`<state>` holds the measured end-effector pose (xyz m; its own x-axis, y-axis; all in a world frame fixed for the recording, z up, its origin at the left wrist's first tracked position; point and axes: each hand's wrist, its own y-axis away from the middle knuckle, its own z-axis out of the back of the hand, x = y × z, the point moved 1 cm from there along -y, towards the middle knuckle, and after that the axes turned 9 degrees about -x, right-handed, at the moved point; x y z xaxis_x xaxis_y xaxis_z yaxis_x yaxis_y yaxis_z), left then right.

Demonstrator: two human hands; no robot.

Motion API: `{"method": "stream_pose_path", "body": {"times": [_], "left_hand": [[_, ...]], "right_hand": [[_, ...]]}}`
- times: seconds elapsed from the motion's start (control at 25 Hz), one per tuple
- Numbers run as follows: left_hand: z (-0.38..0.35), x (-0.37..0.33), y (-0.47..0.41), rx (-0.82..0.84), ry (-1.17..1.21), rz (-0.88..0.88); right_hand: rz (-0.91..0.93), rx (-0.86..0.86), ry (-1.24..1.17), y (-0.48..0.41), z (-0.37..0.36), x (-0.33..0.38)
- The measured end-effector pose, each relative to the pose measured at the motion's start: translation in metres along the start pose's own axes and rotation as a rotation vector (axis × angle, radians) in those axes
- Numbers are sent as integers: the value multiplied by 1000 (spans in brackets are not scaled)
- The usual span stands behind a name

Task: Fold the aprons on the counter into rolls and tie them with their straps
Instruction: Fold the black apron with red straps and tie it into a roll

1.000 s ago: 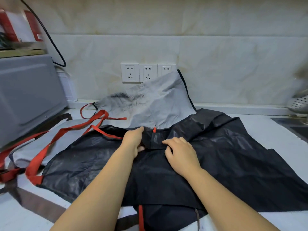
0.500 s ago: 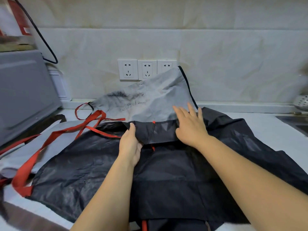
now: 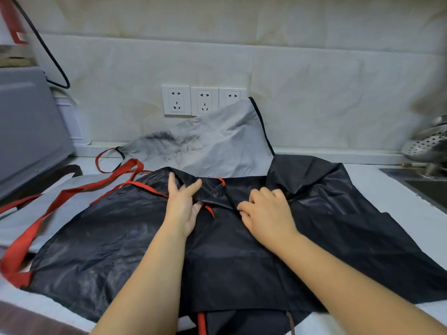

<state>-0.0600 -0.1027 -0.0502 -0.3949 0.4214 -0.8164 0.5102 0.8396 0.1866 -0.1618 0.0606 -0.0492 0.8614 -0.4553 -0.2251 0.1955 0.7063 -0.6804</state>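
Observation:
A black apron (image 3: 242, 257) lies spread over the white counter (image 3: 396, 197), its far edge folded toward me. My left hand (image 3: 182, 205) holds the left part of that folded flap, fingers on top and thumb under it. My right hand (image 3: 264, 212) has curled fingers pinching the flap's right part. Wide red straps (image 3: 55, 206) trail off to the left, and a thin red strap (image 3: 210, 210) shows between my hands. A grey apron (image 3: 212, 151) lies behind, leaning up the wall.
A grey appliance (image 3: 29, 131) stands at the left with a black cable (image 3: 48, 54) above it. Three wall sockets (image 3: 204, 101) sit behind the aprons. A sink (image 3: 425, 187) and a perforated metal strainer (image 3: 428, 143) are at the right.
My right hand has come back from the far edge toward me and curled onto the folded flap. My left hand has stayed at the flap's left part, its fingers now spread.

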Motion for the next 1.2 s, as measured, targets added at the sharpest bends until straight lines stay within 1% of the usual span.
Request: {"method": "stream_pose_path", "body": {"times": [0.12, 0.24, 0.28, 0.32, 0.36, 0.4, 0.44, 0.48, 0.52, 0.6, 0.64, 0.68, 0.72, 0.76, 0.84, 0.92, 1.08, 1.16, 1.2], "left_hand": [[-1, 3, 2, -81, -166, -58], [-1, 7, -4, -185, -242, -81], [0, 8, -4, -243, -293, -127], [-2, 6, 1, -324, -408, -252], [-6, 2, 7, -424, -557, -454], [-10, -1, 15, -488, -697, -701], [-16, -2, 21, -478, -796, -905], [-25, -1, 29, -391, -888, -988], [-33, 3, 33, -282, -1003, -946], [-42, 20, 32, -137, -1397, -661], [-44, 25, 32, -106, -1543, -532], [-43, 30, 27, -89, -1567, -444], [-43, 29, 24, -68, -1489, -384], [-42, 27, 22, -40, -1315, -323], [-41, 21, 24, 22, -828, -208], [-42, 11, 34, -32, -464, -142], [-25, -24, 23, -128, 156, 13], [-3, -48, 16, -114, 448, 26], [11, -58, 12, -130, 524, -3]], "right_hand": [[-169, -70, -82, 16, 4, 4], [-345, -80, -94, 19, 13, 3], [-399, -93, -93, 19, 15, 3], [-438, -102, -94, 21, 15, 3], [-456, -98, -94, 23, 15, 3], [-455, -85, -92, 24, 14, 5], [-446, -69, -93, 25, 13, 6], [-436, -56, -101, 26, 13, 7], [-431, -45, -114, 26, 13, 8], [-441, -19, -150, 27, 12, 9], [-445, -12, -161, 28, 10, 8], [-449, -9, -161, 29, 8, 8], [-457, -3, -152, 30, 8, 8], [-476, 22, -148, 29, 8, 8], [-524, 135, -167, 26, 9, 8], [-558, 249, -176, 23, 13, 5], [-608, 326, -192, 20, 15, 5], [-620, 338, -185, 20, 15, 6], [-620, 341, -176, 20, 14, 6]]}}
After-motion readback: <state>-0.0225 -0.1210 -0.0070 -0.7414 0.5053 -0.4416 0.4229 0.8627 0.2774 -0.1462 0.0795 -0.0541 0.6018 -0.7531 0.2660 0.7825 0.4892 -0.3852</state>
